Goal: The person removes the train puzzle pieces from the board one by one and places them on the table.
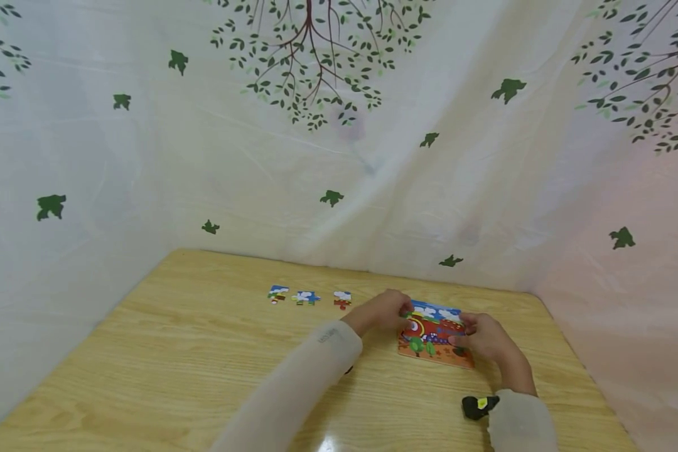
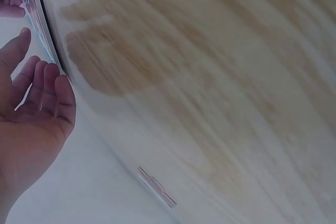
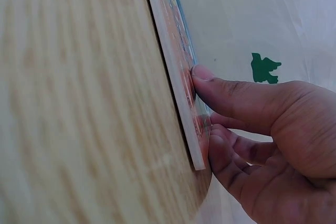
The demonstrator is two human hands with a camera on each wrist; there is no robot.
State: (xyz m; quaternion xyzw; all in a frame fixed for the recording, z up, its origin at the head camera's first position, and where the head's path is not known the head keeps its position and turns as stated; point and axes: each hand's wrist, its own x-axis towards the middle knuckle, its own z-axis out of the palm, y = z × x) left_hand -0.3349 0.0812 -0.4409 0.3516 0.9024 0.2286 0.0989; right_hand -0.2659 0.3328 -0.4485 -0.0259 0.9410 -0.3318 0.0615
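Observation:
A jigsaw puzzle (image 1: 429, 311) in a flat tray lies on the table, its picture showing blue sky, clouds, red shapes and green bushes. At its left edge is my left hand (image 1: 388, 309); in the left wrist view this hand (image 2: 37, 124) has loosely bent fingers near the board's edge and a raised thumb. My right hand (image 1: 488, 339) holds the opposite side. In the right wrist view, the right thumb rests on the puzzle's face (image 3: 184, 61), while the curled fingers of that hand (image 3: 262, 135) lie along its edge.
Loose puzzle pieces lie to the left on the wooden table (image 1: 203, 351): one (image 1: 277, 292), a second (image 1: 305, 297) and a third (image 1: 342, 299). A black object (image 1: 476, 407) sits by the right sleeve. Behind the table hangs a pale curtain (image 1: 271, 188) with leaf prints.

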